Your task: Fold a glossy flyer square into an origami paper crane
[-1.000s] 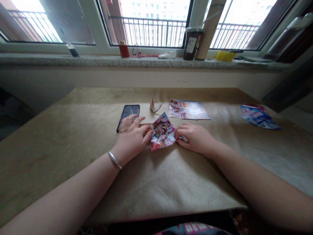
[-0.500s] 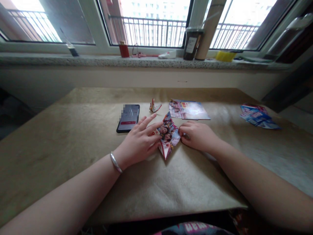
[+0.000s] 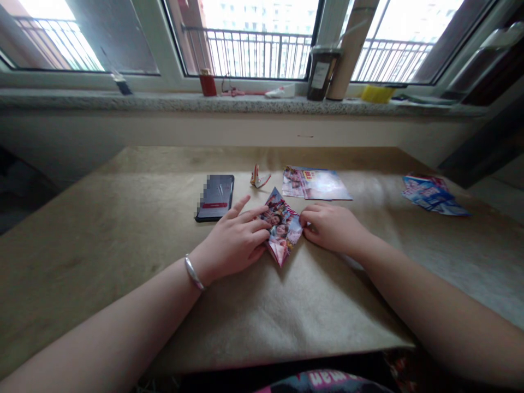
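A sheet of glossy printed paper (image 3: 282,229), folded into a diamond shape, lies on the table between my hands. It carries a photo of people's faces and red-and-white print. My left hand (image 3: 237,234) is open, its index finger stretched out and its other fingertips resting on the paper's left side. At the right corner, my right hand (image 3: 329,226) pinches the edge between thumb and curled fingers. Its exact grip is partly hidden. Just behind the diamond stands a small folded paper piece (image 3: 257,179) in red, white and gold.
A phone (image 3: 216,197) lies beyond my left hand. Printed leaflets (image 3: 323,184) lie behind my right hand. More blue and pink folded papers (image 3: 434,195) are at the far right. A brown cover drapes the table (image 3: 102,218). The windowsill (image 3: 164,102) holds bottles and small items.
The folded paper has flattened and shows more of its photo. My left fingers have drawn back slightly left and downward from over it. My right hand has stayed almost in place.
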{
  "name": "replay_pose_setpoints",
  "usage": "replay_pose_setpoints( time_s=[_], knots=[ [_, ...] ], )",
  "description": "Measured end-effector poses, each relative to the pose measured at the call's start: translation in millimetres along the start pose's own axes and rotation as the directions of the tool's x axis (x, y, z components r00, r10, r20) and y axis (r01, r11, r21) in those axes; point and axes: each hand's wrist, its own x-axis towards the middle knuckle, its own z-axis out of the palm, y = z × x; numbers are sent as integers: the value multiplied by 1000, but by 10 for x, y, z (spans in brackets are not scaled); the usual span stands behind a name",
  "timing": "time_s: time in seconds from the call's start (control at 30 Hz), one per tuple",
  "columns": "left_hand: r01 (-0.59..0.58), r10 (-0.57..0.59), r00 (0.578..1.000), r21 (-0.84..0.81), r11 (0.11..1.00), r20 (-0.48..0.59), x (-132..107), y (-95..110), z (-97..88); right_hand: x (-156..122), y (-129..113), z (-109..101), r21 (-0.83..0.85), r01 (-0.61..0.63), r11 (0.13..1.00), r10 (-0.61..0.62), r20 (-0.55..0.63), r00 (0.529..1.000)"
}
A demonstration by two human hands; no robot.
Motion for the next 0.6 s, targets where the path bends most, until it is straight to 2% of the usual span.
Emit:
replay_pose_setpoints(
  time_s=[0.1, 0.23, 0.4, 0.6],
  knots=[
    [-53, 56, 997, -74, 996, 51, 9, 1, 25, -1, 4, 14, 52, 13, 999, -13, -2, 1000],
    [-55, 67, 993, -124, 991, 93, 15, 3, 41, -1, -6, 11, 114, 68, 991, -64, -37, 997],
    [-33, 45, 996, -140, 990, 81, -4, -9, 60, -7, -33, -15, 189, 130, 973, -118, -74, 990],
    [-91, 108, 991, -189, 978, 82, 8, 1, 53, 11, -61, 21, 281, 116, 953, -97, -81, 992]
  ],
)
